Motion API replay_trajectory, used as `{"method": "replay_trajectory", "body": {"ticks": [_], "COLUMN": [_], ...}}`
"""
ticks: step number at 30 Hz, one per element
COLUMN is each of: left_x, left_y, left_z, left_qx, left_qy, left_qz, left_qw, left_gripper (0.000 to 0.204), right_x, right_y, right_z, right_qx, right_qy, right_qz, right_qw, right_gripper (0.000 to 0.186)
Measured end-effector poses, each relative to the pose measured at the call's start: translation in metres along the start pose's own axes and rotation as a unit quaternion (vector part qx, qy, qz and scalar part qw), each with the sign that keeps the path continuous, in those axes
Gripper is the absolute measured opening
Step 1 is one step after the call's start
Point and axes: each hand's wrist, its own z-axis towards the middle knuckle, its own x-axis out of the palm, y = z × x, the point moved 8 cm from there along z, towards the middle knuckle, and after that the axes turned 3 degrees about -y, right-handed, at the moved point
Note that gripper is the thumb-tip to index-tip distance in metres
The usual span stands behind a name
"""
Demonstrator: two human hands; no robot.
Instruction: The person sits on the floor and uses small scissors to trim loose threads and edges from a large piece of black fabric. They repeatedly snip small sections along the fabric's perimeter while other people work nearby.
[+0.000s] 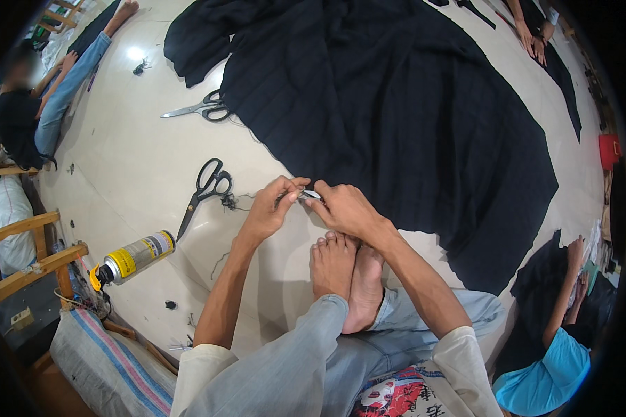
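My left hand (273, 206) is closed in a pinch at the near edge of a large black cloth (396, 118), which spreads over the pale floor. Close beside it, my right hand (348, 210) is curled around a small shiny metal tool (311, 196) that looks like thread snips, mostly covered by the fingers. The fingertips of both hands nearly meet at the cloth's edge. Left of my hands, black-handled scissors (205, 186) lie beside a tangle of dark thread (229, 201). Another pair of scissors (202, 108) lies farther off, its handles against the cloth.
A yellow and silver spray can (135, 257) lies at the left, near a wooden frame (35, 267) and a striped woven sack (111, 361). My bare feet (332, 267) rest just below my hands. Other people sit at far left, far right and lower right, with dark cloth.
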Motion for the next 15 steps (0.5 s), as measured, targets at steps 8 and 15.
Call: {"method": "replay_trajectory", "body": {"ticks": [8, 15], "left_x": [-0.031, -0.032], "left_y": [-0.028, -0.020], "left_z": [-0.017, -0.030], "left_qx": [0.129, 0.102], "left_qy": [-0.070, -0.082], "left_qz": [0.302, 0.244], "left_qw": [0.942, 0.961], "left_gripper": [0.009, 0.008], "right_x": [-0.019, -0.018], "right_y": [-0.050, -0.003], "right_z": [-0.009, -0.010], "right_qx": [0.176, -0.066], "right_qy": [-0.065, -0.085], "right_qz": [0.247, -0.005], "right_qw": [0.951, 0.994], "right_gripper": [0.034, 0.029]}}
